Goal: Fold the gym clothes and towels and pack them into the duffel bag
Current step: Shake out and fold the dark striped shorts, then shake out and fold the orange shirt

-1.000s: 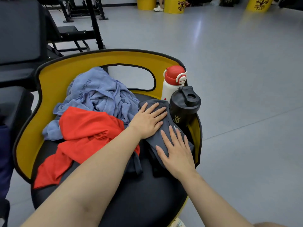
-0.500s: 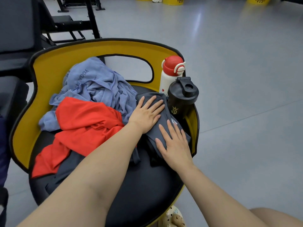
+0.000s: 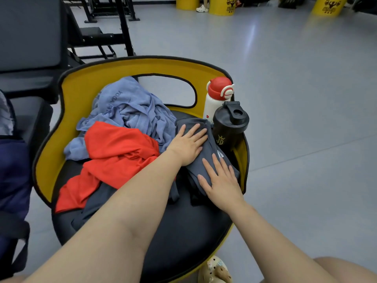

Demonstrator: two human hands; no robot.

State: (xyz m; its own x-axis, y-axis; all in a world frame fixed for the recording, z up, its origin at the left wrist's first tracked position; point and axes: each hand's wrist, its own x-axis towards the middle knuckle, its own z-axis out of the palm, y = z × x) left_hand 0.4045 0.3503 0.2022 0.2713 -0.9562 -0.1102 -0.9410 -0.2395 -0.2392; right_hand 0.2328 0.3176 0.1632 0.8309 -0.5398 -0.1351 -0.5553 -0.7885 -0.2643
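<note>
A folded dark grey garment (image 3: 208, 158) lies on the black seat of a yellow-backed chair (image 3: 85, 88). My left hand (image 3: 188, 144) presses flat on its far end, fingers straight. My right hand (image 3: 221, 178) lies flat on its near end, fingers spread. To the left sits a crumpled red shirt (image 3: 114, 154), and behind it a bunched blue-grey towel (image 3: 130, 107). A dark blue bag (image 3: 12, 180) shows at the left edge, partly cut off.
A white bottle with a red lid (image 3: 216, 99) and a black shaker bottle (image 3: 229, 125) stand at the seat's right rim, close to the grey garment. Black gym benches (image 3: 98, 35) stand behind. Yellow buckets (image 3: 222, 5) line the far floor.
Both hands stay flat on the grey garment, nearly unmoved. The camera tilted down half a second ago and has lifted back up, so the far buckets show again.
</note>
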